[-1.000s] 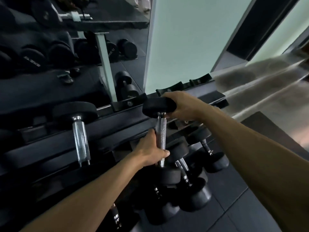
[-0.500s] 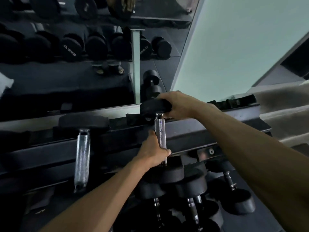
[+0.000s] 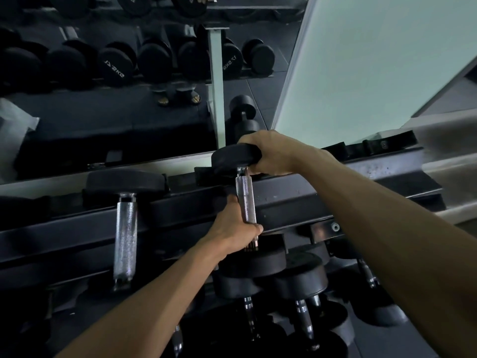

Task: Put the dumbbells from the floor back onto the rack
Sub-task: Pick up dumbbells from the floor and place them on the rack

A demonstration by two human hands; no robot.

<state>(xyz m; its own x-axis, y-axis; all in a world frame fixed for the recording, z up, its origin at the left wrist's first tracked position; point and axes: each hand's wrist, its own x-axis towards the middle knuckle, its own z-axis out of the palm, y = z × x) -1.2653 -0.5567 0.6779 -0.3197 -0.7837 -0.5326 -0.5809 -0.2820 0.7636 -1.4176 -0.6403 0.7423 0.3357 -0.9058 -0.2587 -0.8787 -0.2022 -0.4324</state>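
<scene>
On the rack (image 3: 322, 200), both hands' fingers (image 3: 254, 229) grip the dumbbell (image 3: 245, 200).

Black-headed dumbbell (image 3: 245, 200), knurled chrome handle, lying across top rail of dark rack (image 3: 296, 200); second dumbbell (image 3: 125, 228) beside it.

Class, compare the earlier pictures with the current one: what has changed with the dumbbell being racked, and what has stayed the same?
The view tilted upward; the held dumbbell shows no clear shift against the top rail. Unchanged: the left hand grips its handle, the right hand holds its far head, and the neighbouring dumbbell stays racked.
</scene>
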